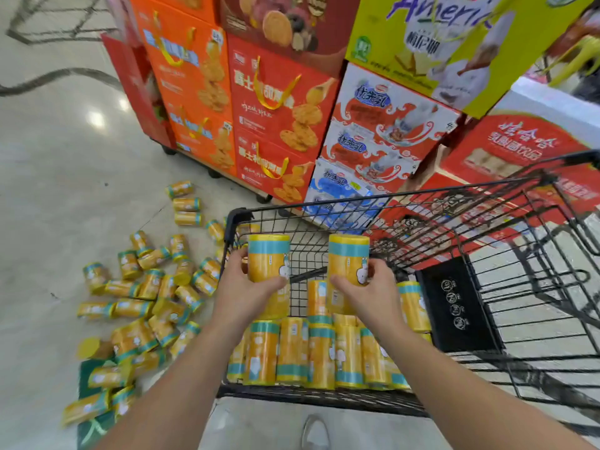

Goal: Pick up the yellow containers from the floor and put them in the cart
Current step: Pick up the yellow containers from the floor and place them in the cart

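My left hand point(242, 292) grips one upright yellow container with a teal band point(268, 256), held above the black wire cart point(406, 194). My right hand point(373, 295) grips a second yellow container point(347, 261) the same way, over the cart's middle. Inside the cart, several yellow containers point(321, 352) stand packed in rows at the near end. On the pale floor left of the cart lies a scattered pile of several more yellow containers point(152, 297), most on their sides.
Stacked orange, red and white gift boxes point(276, 118) on a wheeled display stand just beyond the cart. A black folded child-seat panel point(454, 303) is at the cart's right part. A green bag point(94, 427) lies under the nearest fallen containers. My shoe point(315, 433) is by the cart's near edge.
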Motion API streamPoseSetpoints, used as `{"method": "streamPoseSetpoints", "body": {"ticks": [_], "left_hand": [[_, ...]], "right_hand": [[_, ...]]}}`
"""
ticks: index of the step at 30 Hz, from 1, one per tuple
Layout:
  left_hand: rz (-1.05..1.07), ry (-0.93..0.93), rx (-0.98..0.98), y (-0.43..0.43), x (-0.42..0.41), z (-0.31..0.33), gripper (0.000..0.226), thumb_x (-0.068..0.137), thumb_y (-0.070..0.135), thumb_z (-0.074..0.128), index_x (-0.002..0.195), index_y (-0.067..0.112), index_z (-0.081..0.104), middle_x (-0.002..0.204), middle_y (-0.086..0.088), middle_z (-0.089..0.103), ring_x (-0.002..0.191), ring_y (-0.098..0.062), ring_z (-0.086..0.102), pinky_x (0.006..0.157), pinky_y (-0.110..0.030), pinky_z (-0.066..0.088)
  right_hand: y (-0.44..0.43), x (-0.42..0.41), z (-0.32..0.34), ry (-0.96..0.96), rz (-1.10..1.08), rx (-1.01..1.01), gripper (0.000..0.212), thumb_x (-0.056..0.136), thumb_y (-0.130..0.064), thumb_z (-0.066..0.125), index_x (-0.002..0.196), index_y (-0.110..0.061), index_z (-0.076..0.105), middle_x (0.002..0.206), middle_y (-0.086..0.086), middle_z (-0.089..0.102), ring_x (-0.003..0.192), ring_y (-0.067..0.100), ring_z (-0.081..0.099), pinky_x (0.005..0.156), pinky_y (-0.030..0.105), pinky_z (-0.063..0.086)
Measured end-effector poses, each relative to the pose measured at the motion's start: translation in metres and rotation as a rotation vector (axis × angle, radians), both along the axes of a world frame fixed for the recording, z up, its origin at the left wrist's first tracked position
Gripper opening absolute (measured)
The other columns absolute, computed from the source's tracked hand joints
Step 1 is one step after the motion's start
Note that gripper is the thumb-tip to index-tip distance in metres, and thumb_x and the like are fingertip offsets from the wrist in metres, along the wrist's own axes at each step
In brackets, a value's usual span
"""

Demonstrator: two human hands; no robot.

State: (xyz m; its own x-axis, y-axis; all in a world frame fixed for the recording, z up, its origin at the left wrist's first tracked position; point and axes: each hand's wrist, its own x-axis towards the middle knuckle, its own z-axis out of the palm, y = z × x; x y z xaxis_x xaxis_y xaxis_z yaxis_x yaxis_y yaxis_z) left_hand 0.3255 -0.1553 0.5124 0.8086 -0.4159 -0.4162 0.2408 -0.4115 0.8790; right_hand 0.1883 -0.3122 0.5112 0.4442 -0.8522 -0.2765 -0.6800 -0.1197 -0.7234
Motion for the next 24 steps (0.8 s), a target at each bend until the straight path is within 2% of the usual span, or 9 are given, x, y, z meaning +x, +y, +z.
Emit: {"method": "streamPoseSetpoints", "body": {"ticks": [3,5,9,12,15,16,19,22,24], "left_hand": [[-0.052,0.068,0.065,-0.056,-0.032,-0.035,0.078,0.068,0.024,0.085,0.132,0.028,0.041,0.106,0.008,0.061,0.087,-0.012,0.066,0.074,-0.039,0.058],[-0.067,0.090,0.102,-0.089,-0.045,-0.064,0.084,0.067,0.024,0.086,0.137,0.023,0.040,0.106,0.005,0.063,0.087,-0.013,0.066,0.075,-0.039,0.058],[-0.097,0.069,0.207,-0.144,-0.055,-0.130,0.074,0.060,0.031,0.087,0.122,0.027,0.047,0.101,0.005,0.065,0.088,-0.017,0.067,0.082,-0.045,0.056],[-0.146,0.052,0.288,-0.171,-0.057,-0.181,0.077,0.054,0.041,0.087,0.119,0.025,0.048,0.102,0.005,0.067,0.092,-0.018,0.067,0.085,-0.042,0.055],[-0.190,0.028,0.359,-0.180,-0.065,-0.217,0.076,0.054,0.043,0.088,0.115,0.017,0.052,0.099,0.002,0.065,0.091,-0.018,0.065,0.083,-0.034,0.052],[-0.202,0.005,0.387,-0.181,-0.068,-0.223,0.071,0.058,0.040,0.089,0.113,0.014,0.053,0.097,0.002,0.063,0.090,-0.018,0.062,0.081,-0.031,0.050],[-0.235,0.001,0.410,-0.185,-0.075,-0.233,0.066,0.056,0.042,0.090,0.103,0.019,0.051,0.100,-0.003,0.064,0.090,-0.023,0.065,0.077,-0.038,0.055],[-0.308,0.053,0.450,-0.185,-0.077,-0.224,0.074,0.067,0.050,0.081,0.123,0.015,0.047,0.119,-0.006,0.056,0.104,-0.024,0.060,0.078,-0.029,0.047],[-0.304,0.069,0.436,-0.181,-0.075,-0.216,0.076,0.072,0.049,0.078,0.129,0.013,0.046,0.123,-0.009,0.056,0.105,-0.025,0.060,0.077,-0.029,0.045]], "right_hand": [[-0.054,-0.049,-0.035,0.111,-0.053,0.019,0.054,0.057,-0.061,0.073,0.096,-0.030,0.052,0.100,-0.003,0.061,0.084,0.012,0.062,0.071,0.041,0.056],[-0.083,-0.067,-0.065,0.185,-0.074,0.020,0.066,0.054,-0.070,0.069,0.101,-0.027,0.053,0.102,-0.004,0.060,0.087,0.014,0.062,0.071,0.041,0.055],[-0.121,-0.074,-0.121,0.311,-0.088,0.008,0.064,0.062,-0.071,0.069,0.103,-0.027,0.050,0.100,-0.009,0.055,0.091,0.016,0.058,0.067,0.035,0.047],[-0.128,-0.063,-0.164,0.404,-0.038,-0.007,0.068,0.062,-0.074,0.069,0.105,-0.024,0.055,0.100,-0.006,0.058,0.095,0.021,0.061,0.068,0.034,0.046],[-0.122,-0.052,-0.195,0.505,0.061,-0.071,0.072,0.068,-0.076,0.065,0.114,-0.022,0.057,0.114,-0.001,0.057,0.105,0.024,0.061,0.079,0.036,0.047],[-0.120,-0.049,-0.201,0.529,0.085,-0.097,0.072,0.071,-0.074,0.064,0.118,-0.021,0.055,0.117,0.001,0.055,0.109,0.025,0.060,0.080,0.036,0.047],[-0.120,-0.044,-0.210,0.565,0.122,-0.134,0.065,0.082,-0.063,0.062,0.123,-0.013,0.051,0.122,0.006,0.049,0.114,0.029,0.057,0.081,0.041,0.049],[-0.122,-0.042,-0.207,0.614,0.148,-0.128,0.055,0.085,-0.054,0.060,0.122,-0.015,0.049,0.122,0.005,0.049,0.114,0.028,0.056,0.074,0.039,0.046],[-0.123,-0.045,-0.197,0.620,0.162,-0.121,0.052,0.085,-0.053,0.058,0.122,-0.017,0.048,0.122,0.003,0.050,0.114,0.027,0.055,0.071,0.037,0.039]]}}
